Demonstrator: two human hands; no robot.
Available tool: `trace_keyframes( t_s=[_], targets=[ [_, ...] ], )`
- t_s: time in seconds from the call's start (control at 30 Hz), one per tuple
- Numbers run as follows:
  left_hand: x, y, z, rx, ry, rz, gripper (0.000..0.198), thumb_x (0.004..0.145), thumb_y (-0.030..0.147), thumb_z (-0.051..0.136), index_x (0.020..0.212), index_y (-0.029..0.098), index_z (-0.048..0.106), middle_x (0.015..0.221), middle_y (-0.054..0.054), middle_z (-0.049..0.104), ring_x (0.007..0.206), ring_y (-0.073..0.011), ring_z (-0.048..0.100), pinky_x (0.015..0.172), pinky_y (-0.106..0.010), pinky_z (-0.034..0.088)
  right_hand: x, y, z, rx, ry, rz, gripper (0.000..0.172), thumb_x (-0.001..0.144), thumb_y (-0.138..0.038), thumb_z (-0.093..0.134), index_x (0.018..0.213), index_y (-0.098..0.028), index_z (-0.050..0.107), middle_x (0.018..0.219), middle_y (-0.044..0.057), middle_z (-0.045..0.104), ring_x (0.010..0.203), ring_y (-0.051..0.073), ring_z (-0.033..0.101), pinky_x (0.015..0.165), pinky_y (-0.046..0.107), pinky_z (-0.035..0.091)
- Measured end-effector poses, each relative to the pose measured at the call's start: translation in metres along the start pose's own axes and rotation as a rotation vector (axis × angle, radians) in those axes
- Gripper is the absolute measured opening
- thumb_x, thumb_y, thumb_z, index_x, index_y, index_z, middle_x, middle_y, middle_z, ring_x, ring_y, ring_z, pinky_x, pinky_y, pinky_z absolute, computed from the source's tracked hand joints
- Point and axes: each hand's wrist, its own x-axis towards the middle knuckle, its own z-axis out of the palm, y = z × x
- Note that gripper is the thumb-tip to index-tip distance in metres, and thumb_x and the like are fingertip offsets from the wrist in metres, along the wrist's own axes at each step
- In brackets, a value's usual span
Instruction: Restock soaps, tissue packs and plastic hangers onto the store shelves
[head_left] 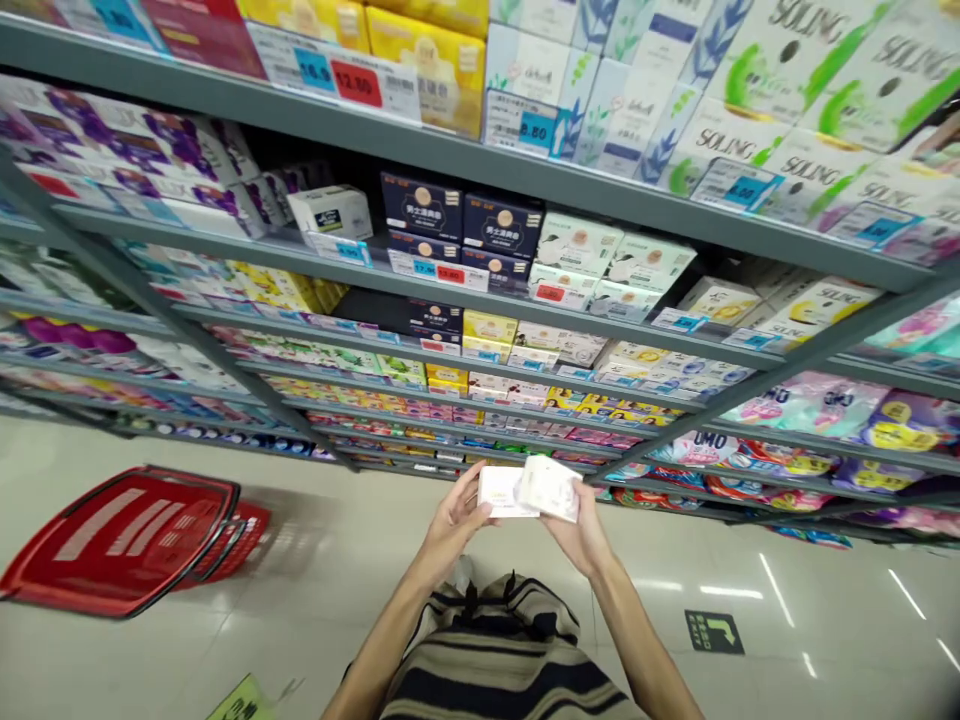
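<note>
1. I stand in a shop aisle, and under me are pale beige floor tiles (337, 620) with bright lines of reflected light on them.
2. In front of me is a tall grey metal shelf unit (450, 155). It has many levels, and the view looks down along them at a slant.
3. The shelves are full of packaged goods. On the top right I see white and green SOLING packs (780, 80), and in the middle there are dark blue boxes (420, 205). Price labels (337, 85) are fixed along the shelf edges.
4. On the floor at my left, well apart from my hands, a red plastic shopping basket (124, 540) lies tilted over, with its handles toward the aisle.
5. On the floor at my right there is a green floor sign (714, 632) with a white arrow. A yellow-green sign (241, 700) shows at the bottom edge, and the frame cuts it.
6. My left hand (457, 510) is curled around a small pale box (504, 492) and has firm hold of it, with the fingers not fully closed.
7. My right hand (577, 530) holds a white packet (549, 488) in the same way, with the fingers behind it.
8. The box and the packet touch each other and are held together in front of the shelf unit, above the floor. Below my hands is a striped cloth (502, 650) in dark and cream colours.
</note>
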Motion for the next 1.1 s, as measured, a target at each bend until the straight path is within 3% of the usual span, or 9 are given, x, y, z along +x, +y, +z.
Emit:
trace_keyframes(
  t_s=[0.17, 0.33, 0.53, 0.67, 0.8, 0.87, 0.93, 1.0, 1.1],
  targets=[
    [0.003, -0.019, 0.004, 0.060, 0.002, -0.079, 0.088, 0.082, 0.059, 0.081, 0.156, 0.026, 0.045, 0.151, -0.017, 0.058, 0.127, -0.0349, 0.063, 0.089, -0.036, 0.058, -0.004, 0.027, -0.004, -0.351, 0.016, -0.184, 0.058, 0.097, -0.062, 0.053, 0.143, -0.026, 0.053, 0.129, 0.010, 0.073, 0.114, 0.026, 0.072, 0.099, 0.046, 0.059],
    [0.006, -0.035, 0.017, 0.171, 0.104, -0.200, 0.094, 0.077, 0.057, 0.086, 0.157, 0.032, 0.044, 0.150, -0.010, 0.061, 0.129, -0.0320, 0.062, 0.087, -0.030, 0.054, -0.016, 0.034, -0.012, -0.750, -0.004, -0.334, 0.051, 0.105, -0.057, 0.045, 0.148, -0.030, 0.049, 0.151, 0.011, 0.054, 0.140, 0.023, 0.055, 0.117, 0.045, 0.047],
    [0.011, -0.044, 0.023, -0.058, 0.135, -0.340, 0.088, 0.079, 0.054, 0.082, 0.154, 0.023, 0.048, 0.125, -0.013, 0.075, 0.098, -0.0279, 0.072, 0.072, -0.033, 0.054, -0.027, 0.034, -0.027, -0.843, -0.127, -0.413, 0.102, 0.083, -0.053, 0.082, 0.165, -0.029, 0.026, 0.164, 0.015, 0.037, 0.152, 0.032, 0.041, 0.125, 0.050, 0.037],
    [0.013, -0.052, 0.027, 0.019, 0.144, -0.367, 0.095, 0.077, 0.053, 0.084, 0.157, 0.025, 0.041, 0.110, -0.011, 0.078, 0.074, -0.0243, 0.070, 0.050, -0.029, 0.048, -0.023, 0.053, -0.030, -0.753, -0.089, -0.513, 0.088, 0.094, -0.044, 0.070, 0.166, -0.029, 0.022, 0.157, 0.017, 0.046, 0.144, 0.032, 0.052, 0.119, 0.049, 0.046],
    [0.010, -0.055, 0.024, -0.005, 0.203, -0.288, 0.090, 0.078, 0.054, 0.082, 0.154, 0.023, 0.043, 0.107, -0.010, 0.077, 0.073, -0.0222, 0.067, 0.048, -0.028, 0.047, -0.016, 0.063, -0.034, -0.796, -0.160, -0.478, 0.092, 0.094, -0.045, 0.070, 0.167, -0.029, 0.017, 0.163, 0.017, 0.041, 0.147, 0.031, 0.049, 0.121, 0.048, 0.044],
    [0.006, -0.054, 0.018, -0.053, 0.260, -0.259, 0.077, 0.080, 0.054, 0.080, 0.143, 0.018, 0.054, 0.100, -0.009, 0.076, 0.069, -0.0197, 0.064, 0.048, -0.027, 0.044, -0.008, 0.048, -0.036, -0.896, -0.204, -0.501, 0.086, 0.093, -0.048, 0.071, 0.165, -0.027, 0.028, 0.165, 0.016, 0.039, 0.151, 0.031, 0.043, 0.125, 0.050, 0.038],
    [0.002, -0.051, 0.011, -0.105, 0.321, -0.233, 0.066, 0.081, 0.054, 0.078, 0.132, 0.017, 0.062, 0.098, -0.008, 0.075, 0.069, -0.0180, 0.062, 0.048, -0.027, 0.042, 0.008, 0.016, -0.036, -0.978, -0.159, -0.592, 0.064, 0.099, -0.048, 0.062, 0.156, -0.026, 0.046, 0.158, 0.016, 0.048, 0.145, 0.030, 0.050, 0.123, 0.050, 0.040],
    [-0.004, -0.048, 0.007, -0.145, 0.363, -0.214, 0.062, 0.080, 0.054, 0.078, 0.128, 0.018, 0.064, 0.105, -0.007, 0.075, 0.072, -0.0177, 0.062, 0.049, -0.027, 0.042, 0.030, -0.029, -0.034, -1.015, 0.012, -0.730, 0.043, 0.105, -0.044, 0.049, 0.143, -0.024, 0.059, 0.136, 0.014, 0.064, 0.117, 0.024, 0.066, 0.109, 0.046, 0.052],
    [-0.013, -0.046, 0.004, -0.163, 0.391, -0.208, 0.065, 0.079, 0.055, 0.079, 0.131, 0.019, 0.064, 0.110, -0.007, 0.075, 0.075, -0.0177, 0.062, 0.051, -0.027, 0.043, 0.071, -0.102, -0.026, -1.153, 0.206, -0.874, 0.039, 0.106, -0.042, 0.046, 0.130, -0.020, 0.068, 0.122, 0.014, 0.070, 0.099, 0.024, 0.069, 0.095, 0.040, 0.055]
  ],
)
